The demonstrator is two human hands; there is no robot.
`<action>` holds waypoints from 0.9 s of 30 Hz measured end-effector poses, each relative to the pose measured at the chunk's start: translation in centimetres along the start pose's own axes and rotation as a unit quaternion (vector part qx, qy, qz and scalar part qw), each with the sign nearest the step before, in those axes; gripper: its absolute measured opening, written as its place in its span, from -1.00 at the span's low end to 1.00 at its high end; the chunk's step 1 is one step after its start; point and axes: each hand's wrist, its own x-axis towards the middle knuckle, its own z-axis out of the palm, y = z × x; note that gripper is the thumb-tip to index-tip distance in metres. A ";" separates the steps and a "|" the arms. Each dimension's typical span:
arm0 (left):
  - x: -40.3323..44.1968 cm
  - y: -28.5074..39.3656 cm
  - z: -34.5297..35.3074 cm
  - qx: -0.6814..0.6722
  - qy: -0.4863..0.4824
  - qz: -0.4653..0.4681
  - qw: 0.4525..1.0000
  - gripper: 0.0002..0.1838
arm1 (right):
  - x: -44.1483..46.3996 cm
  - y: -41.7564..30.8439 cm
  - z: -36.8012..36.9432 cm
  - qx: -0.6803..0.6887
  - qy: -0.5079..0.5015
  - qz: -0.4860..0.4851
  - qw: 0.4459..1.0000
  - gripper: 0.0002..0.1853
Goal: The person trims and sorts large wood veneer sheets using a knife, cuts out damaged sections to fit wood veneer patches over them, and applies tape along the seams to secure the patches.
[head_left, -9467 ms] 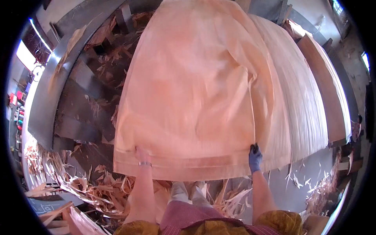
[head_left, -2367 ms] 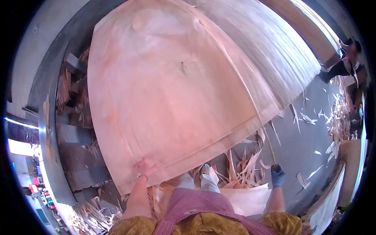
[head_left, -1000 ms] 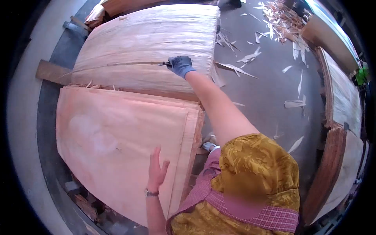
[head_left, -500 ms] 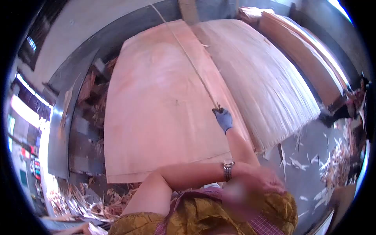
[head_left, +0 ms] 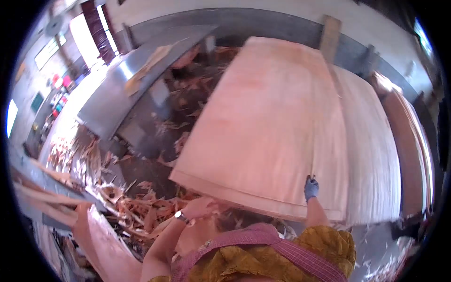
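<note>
A blue-grey glove covers my right hand (head_left: 311, 189), which is closed around the near end of a long thin stick (head_left: 313, 152). The stick points away over a broad stack of pinkish wood veneer sheets (head_left: 263, 122), its far part hard to make out. My left hand (head_left: 204, 208), bare with a watch on the wrist, is at the stack's near left edge. Motion blurs its fingers, so their grip cannot be told. Right of the pink stack lies a paler stack of veneer sheets (head_left: 371, 150).
Torn veneer scraps (head_left: 145, 211) litter the floor at left and front. A grey metal-topped table (head_left: 112, 94) stands at the far left. More veneer (head_left: 406, 150) is piled at far right. A wooden board (head_left: 330, 37) leans by the back wall.
My view has swung left. My left hand has moved from beside my right upper arm out to the stack's near left edge. The right hand still holds the stick, now closer to me.
</note>
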 end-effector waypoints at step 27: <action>-42.5 -66.4 -3.1 -0.478 0.284 -0.436 0.708 -0.64 | -73.3 -87.9 45.0 0.192 -0.747 -0.130 0.623 -0.64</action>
